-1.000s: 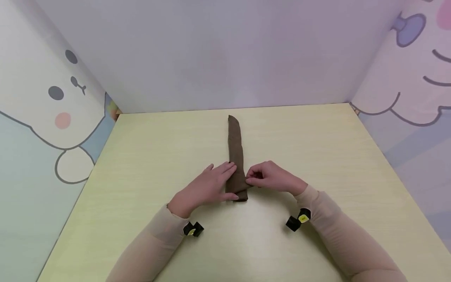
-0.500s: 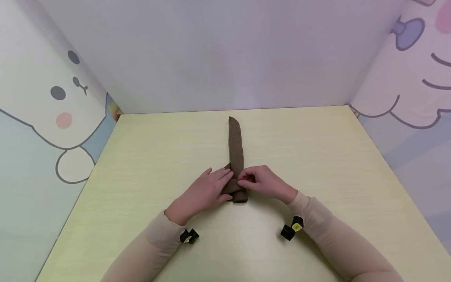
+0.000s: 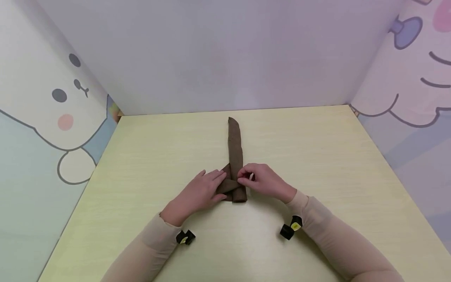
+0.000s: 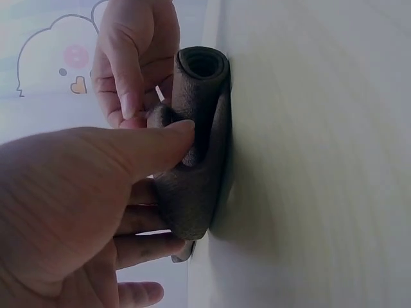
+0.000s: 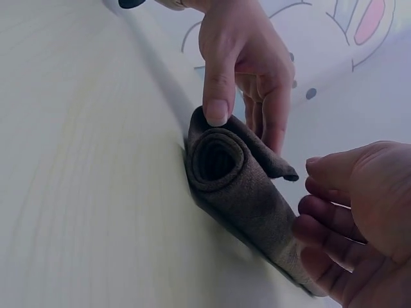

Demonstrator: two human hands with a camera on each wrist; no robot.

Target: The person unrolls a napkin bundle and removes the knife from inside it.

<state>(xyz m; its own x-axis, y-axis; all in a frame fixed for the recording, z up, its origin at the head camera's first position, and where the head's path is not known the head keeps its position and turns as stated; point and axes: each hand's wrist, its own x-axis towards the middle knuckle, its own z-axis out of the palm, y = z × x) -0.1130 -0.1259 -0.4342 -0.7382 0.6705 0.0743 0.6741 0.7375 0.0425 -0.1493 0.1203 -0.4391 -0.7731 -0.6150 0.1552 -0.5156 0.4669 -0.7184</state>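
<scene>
A brown cloth (image 3: 235,149) is rolled into a long tube that points away from me, with a flap folded across its near end. My left hand (image 3: 199,192) holds the fold on the left of the roll, thumb on the near side and fingers beyond. In the left wrist view its thumb lies on the brown cloth (image 4: 189,205). My right hand (image 3: 266,181), fingers bent, has its thumb and forefinger at the flap's tip. The right wrist view shows the cloth's coiled end (image 5: 218,160); the grip on the very tip is hard to make out there.
A pale wooden table (image 3: 158,141) carries the cloth. Behind it stands a plain light wall (image 3: 225,55), with cartoon-printed walls on both sides. Small black devices (image 3: 291,227) sit at both wrists.
My left hand has shifted left, drawing out a fold beside the roll. The right hand has moved left, and the flap's tip now lies across the roll.
</scene>
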